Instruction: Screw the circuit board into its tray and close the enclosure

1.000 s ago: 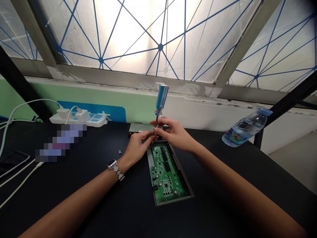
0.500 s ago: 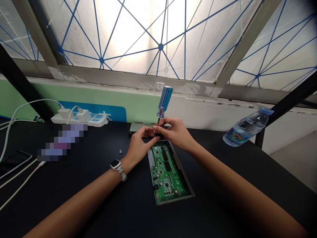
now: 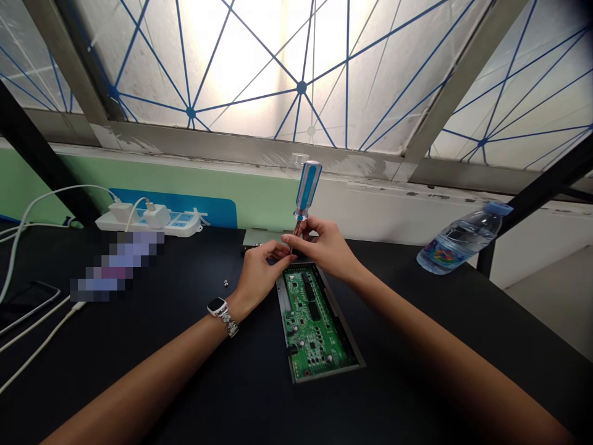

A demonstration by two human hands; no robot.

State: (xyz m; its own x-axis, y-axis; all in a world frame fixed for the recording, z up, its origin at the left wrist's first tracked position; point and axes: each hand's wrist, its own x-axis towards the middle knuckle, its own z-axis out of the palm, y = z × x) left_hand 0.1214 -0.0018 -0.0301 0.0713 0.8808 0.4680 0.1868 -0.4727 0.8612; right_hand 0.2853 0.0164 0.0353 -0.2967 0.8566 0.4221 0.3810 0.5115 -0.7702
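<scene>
A green circuit board [image 3: 311, 321] lies in an open grey metal case [image 3: 353, 361] on the black table. My right hand [image 3: 327, 248] pinches the shaft of a screwdriver with a clear blue handle [image 3: 307, 188], held nearly upright over the board's far end. My left hand [image 3: 259, 270], with a watch on its wrist, has its fingers curled against the lower shaft near the tip. The tip itself is hidden behind my fingers.
A small loose screw [image 3: 225, 283] lies left of the case. A grey metal cover [image 3: 257, 237] sits behind my hands. A white power strip [image 3: 152, 221] with chargers and white cables is at the back left. A water bottle [image 3: 461, 239] lies at the right edge.
The screwdriver has tilted and shifted slightly right. My left fingers have moved a little around the shaft. The board and case have stayed in place.
</scene>
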